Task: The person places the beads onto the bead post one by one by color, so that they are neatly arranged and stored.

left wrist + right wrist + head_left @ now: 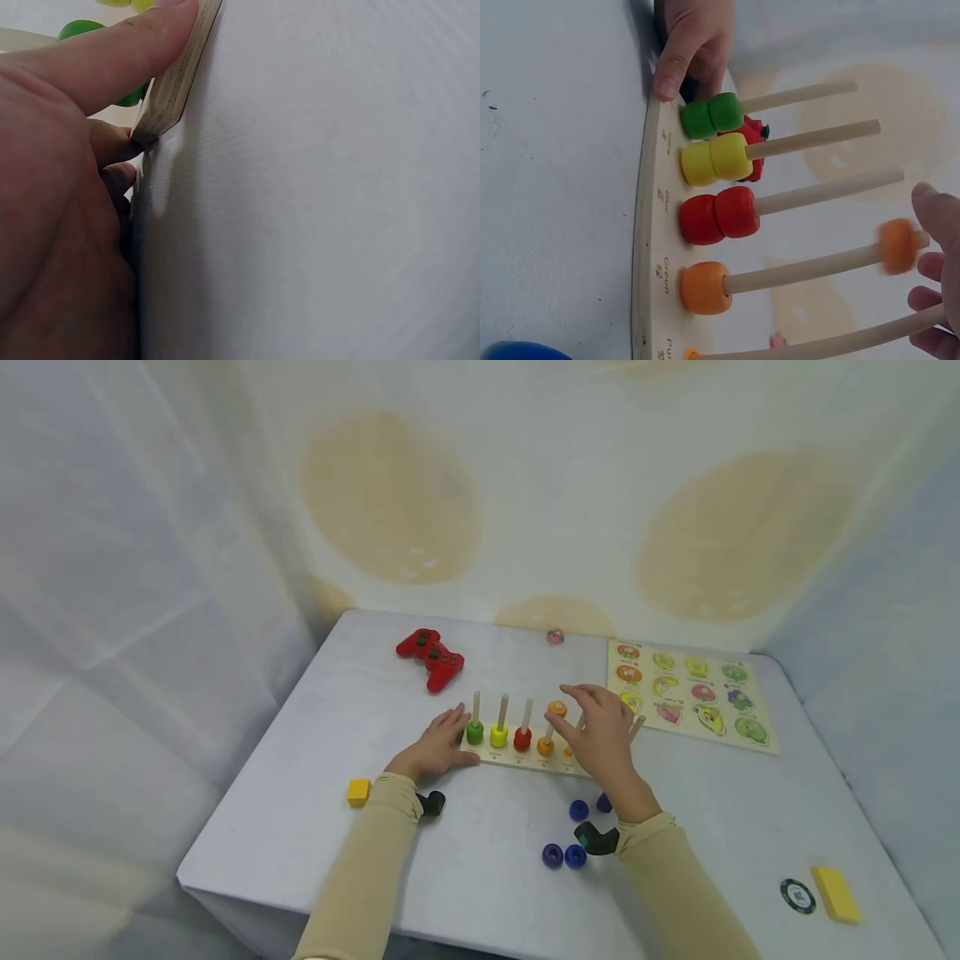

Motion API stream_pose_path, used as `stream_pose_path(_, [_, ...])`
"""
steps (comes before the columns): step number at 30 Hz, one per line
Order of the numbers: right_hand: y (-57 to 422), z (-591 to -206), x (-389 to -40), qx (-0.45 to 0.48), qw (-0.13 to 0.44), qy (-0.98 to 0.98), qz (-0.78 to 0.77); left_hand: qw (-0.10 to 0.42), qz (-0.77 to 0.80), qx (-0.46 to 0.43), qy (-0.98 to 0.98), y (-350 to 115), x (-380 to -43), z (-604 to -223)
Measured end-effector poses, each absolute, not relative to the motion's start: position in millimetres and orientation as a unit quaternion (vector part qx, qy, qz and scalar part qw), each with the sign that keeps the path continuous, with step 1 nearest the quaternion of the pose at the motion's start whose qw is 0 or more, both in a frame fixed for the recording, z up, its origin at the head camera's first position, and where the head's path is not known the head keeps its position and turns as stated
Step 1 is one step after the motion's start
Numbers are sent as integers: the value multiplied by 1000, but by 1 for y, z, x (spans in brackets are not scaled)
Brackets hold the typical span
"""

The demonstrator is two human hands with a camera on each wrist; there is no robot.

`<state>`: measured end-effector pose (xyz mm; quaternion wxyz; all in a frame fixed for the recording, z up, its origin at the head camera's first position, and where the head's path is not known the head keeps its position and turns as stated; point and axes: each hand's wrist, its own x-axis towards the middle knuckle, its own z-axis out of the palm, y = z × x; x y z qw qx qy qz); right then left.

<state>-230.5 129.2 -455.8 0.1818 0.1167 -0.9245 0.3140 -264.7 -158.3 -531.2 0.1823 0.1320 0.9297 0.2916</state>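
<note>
A wooden peg board (491,757) carries a row of upright pegs. My left hand (438,747) grips its left end, thumb (150,45) along the front edge and fingers behind. The first three pegs hold two green beads (712,116), two yellow beads (716,160) and two red beads (720,215). One orange bead (705,288) sits at the fourth peg's base. A second, blurred orange bead (897,246) is around that peg's top. Just beside it, my right hand (600,735) has thumb and fingers spread, apart from the bead. That hand partly covers the right-hand pegs.
Blue beads (578,810) and a purple bead (552,856) lie in front of the board. Behind are a red game controller (431,657) and a fruit puzzle board (686,693). A yellow cube (358,792) lies left; a round chip (797,896) and yellow block (836,895) lie right.
</note>
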Motion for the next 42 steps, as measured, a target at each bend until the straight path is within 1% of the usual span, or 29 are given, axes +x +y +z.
stream_pose_path(6, [135, -454, -229, 112, 190, -919, 327, 187, 298, 127, 927, -159, -266, -534])
stream_pose_path(12, [142, -455, -226, 106, 189, -915, 340, 181, 289, 133, 931, -159, -268, -537])
stream_pose_path(14, [147, -459, -220, 108, 203, -912, 341, 182, 294, 135, 928, -159, -268, -538])
stream_pose_path(19, [165, -477, -194, 136, 262, -896, 332, 188, 300, 136, 925, -158, -267, -538])
stream_pose_path(21, [173, -487, -183, 145, 266, -896, 324, 187, 298, 135, 926, -158, -266, -538])
stream_pose_path(23, [179, -500, -173, 154, 250, -905, 307, 188, 295, 134, 927, -159, -266, -536])
stream_pose_path(29, [185, -535, -154, 155, 131, -948, 247, 186, 296, 135, 927, -159, -266, -531])
stream_pose_path(31, [185, -541, -151, 143, 108, -954, 241, 189, 296, 132, 927, -159, -266, -530])
stream_pose_path(39, [180, -546, -147, 106, 93, -959, 246, 189, 290, 128, 929, -159, -268, -533])
stream_pose_path(42, [179, -543, -147, 103, 102, -955, 259, 190, 290, 129, 929, -159, -269, -535])
